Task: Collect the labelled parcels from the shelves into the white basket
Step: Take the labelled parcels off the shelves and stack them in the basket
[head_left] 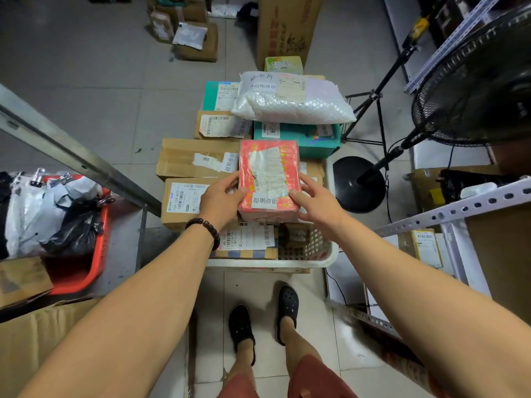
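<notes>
The red labelled parcel (268, 179) is clamped between the fingers of the left hand (222, 201) and right hand (314, 203), its long axis running away from them, directly above the white basket (330, 258).

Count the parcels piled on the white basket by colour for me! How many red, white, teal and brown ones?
red parcel: 1
white bubbly bag: 1
teal boxes: 2
brown cardboard boxes: 3 in plain view; others underneath are too hidden to count
Total: 7
</notes>
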